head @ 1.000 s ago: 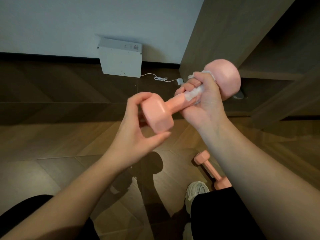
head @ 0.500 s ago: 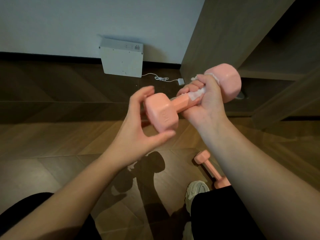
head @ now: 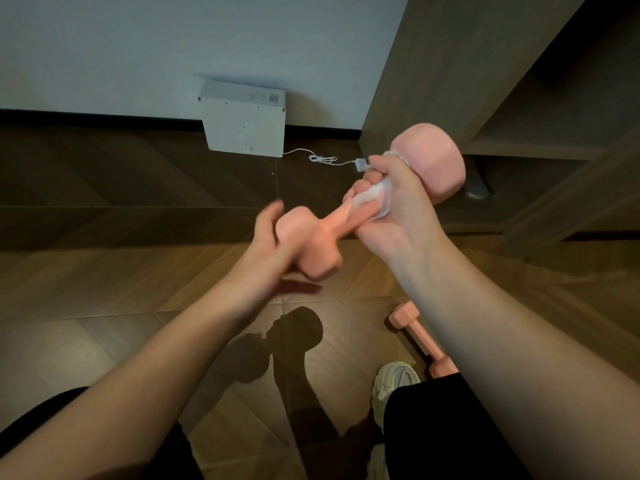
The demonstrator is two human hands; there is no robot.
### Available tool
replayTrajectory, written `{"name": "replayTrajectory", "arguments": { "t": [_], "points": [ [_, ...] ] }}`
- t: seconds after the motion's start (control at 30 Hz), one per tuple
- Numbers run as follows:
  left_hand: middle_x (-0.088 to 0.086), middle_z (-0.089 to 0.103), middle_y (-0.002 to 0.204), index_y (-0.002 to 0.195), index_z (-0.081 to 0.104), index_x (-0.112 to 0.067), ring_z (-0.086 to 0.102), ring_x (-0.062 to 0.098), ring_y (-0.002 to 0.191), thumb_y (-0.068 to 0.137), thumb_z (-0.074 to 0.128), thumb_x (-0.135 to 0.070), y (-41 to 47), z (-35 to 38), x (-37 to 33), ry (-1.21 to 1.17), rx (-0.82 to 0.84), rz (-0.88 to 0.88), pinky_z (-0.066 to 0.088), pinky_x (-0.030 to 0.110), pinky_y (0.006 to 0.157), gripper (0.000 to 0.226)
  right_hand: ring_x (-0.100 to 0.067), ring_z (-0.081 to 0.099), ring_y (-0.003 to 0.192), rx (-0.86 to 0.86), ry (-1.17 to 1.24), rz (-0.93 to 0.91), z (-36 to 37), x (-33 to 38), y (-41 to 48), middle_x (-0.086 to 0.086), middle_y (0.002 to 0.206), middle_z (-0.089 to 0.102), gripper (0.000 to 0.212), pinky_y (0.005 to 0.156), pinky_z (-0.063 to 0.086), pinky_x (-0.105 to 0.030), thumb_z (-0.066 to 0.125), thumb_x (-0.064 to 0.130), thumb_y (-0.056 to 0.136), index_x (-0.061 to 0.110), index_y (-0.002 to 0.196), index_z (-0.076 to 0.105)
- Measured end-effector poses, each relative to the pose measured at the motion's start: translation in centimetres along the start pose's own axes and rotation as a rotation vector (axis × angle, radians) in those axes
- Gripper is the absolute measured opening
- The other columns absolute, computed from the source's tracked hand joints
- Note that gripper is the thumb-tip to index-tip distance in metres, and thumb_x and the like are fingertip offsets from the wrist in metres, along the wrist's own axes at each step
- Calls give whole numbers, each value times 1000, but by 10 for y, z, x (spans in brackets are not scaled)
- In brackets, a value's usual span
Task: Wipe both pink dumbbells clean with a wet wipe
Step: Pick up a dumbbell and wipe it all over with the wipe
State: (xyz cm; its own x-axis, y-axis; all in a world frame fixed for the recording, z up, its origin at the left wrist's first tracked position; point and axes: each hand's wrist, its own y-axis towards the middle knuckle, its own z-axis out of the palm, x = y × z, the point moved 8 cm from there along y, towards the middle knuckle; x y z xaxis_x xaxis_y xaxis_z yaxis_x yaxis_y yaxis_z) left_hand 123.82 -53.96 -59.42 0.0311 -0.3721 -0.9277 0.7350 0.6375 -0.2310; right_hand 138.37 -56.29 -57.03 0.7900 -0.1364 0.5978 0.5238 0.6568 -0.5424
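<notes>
I hold one pink dumbbell (head: 313,249) in the air, slanting from lower left to upper right. My left hand (head: 266,247), blurred by motion, cups its near head, with the fingers behind it and the thumb underneath. My right hand (head: 398,206) grips the handle through a white wet wipe (head: 372,197), just below the far head. The second pink dumbbell (head: 414,332) lies on the wooden floor under my right forearm, which hides part of it.
A white box (head: 246,124) leans on the wall, with a white cable (head: 325,159) running right. A dark wooden cabinet (head: 485,81) with open shelves stands at the right. My pale shoe (head: 394,379) and black-clad legs are at the bottom.
My left hand has turned around the near head and is now blurred. The dumbbell's near end has dropped a little. My right hand keeps its grip on the wipe and handle.
</notes>
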Motion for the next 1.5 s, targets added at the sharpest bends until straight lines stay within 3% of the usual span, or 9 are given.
{"name": "replayTrajectory", "arguments": {
  "t": [0.1, 0.3, 0.43, 0.5, 0.7, 0.97, 1.27, 1.37, 1.5],
  "points": [
    [20, 67, 115, 129, 54, -16, 72, 28, 94, 75, 63, -54, 0, 2, 22, -279, 37, -271, 60, 33, 64, 67, -10, 49, 56, -46, -51, 0, -6, -5, 0, -4, 67, 55, 15, 73, 48, -29, 69, 5, 81, 9, 92, 61],
    [-15, 40, 129, 132, 31, -36, 47, 1, 118, 71, 84, -38, -5, -4, -28, 614, -201, 456, 49, 10, 85, 81, -11, 47, 50, -49, 74, 51, -8, -1, 2, -2, 57, 50, 10, 69, 48, -29, 65, 3, 83, 10, 81, 57],
    [15, 63, 123, 134, 47, -24, 72, 28, 90, 78, 49, -76, 3, 4, 19, -172, 80, -219, 61, 36, 70, 77, -11, 53, 51, -77, 79, 27, -12, 3, 3, -3, 60, 56, 15, 69, 53, -30, 70, 5, 79, 12, 89, 62],
    [23, 68, 109, 131, 50, -17, 71, 26, 74, 77, 50, -71, 2, 10, 26, -336, 153, -343, 61, 34, 63, 77, -10, 52, 51, -78, 68, 23, -12, 4, 4, -3, 60, 56, 12, 69, 53, -29, 69, 5, 80, 11, 87, 62],
    [-15, 44, 130, 132, 31, -39, 55, -3, 114, 69, 81, -32, 7, 1, -23, 320, 9, 252, 52, 16, 81, 81, -12, 46, 55, -119, 71, 68, -15, 8, 6, -2, 60, 49, 11, 79, 49, -30, 64, 9, 84, 12, 80, 54],
    [14, 46, 126, 115, 49, -33, 62, 34, 101, 65, 77, -25, 10, 5, 22, -338, -131, -95, 58, 37, 70, 58, -13, 59, 55, -33, -112, 89, -6, -9, 5, -4, 63, 59, 13, 75, 55, -33, 70, 9, 85, 9, 96, 63],
    [19, 52, 123, 120, 46, -29, 67, 27, 85, 67, 72, -25, 8, -19, 14, -352, -208, -73, 58, 36, 70, 59, -29, 67, 106, 145, -334, 186, -10, -17, 0, -13, 118, 69, 44, 80, 57, -43, 73, 15, 86, 19, 123, 49],
    [19, 51, 125, 123, 45, -29, 66, 27, 88, 68, 72, -26, 10, -23, 12, -333, -222, -58, 58, 35, 70, 62, -25, 70, 103, 152, -441, 108, -17, -13, 0, -10, 112, 72, 32, 89, 57, -42, 72, 17, 87, 18, 115, 57],
    [21, 50, 127, 123, 45, -29, 68, 26, 84, 69, 72, -24, 12, -25, 11, -360, -212, -39, 57, 35, 69, 61, -17, 74, 86, 81, -589, -76, -27, 2, -4, -4, 93, 77, 18, 69, 60, -28, 70, 19, 88, 15, 105, 69]
  ]
}}
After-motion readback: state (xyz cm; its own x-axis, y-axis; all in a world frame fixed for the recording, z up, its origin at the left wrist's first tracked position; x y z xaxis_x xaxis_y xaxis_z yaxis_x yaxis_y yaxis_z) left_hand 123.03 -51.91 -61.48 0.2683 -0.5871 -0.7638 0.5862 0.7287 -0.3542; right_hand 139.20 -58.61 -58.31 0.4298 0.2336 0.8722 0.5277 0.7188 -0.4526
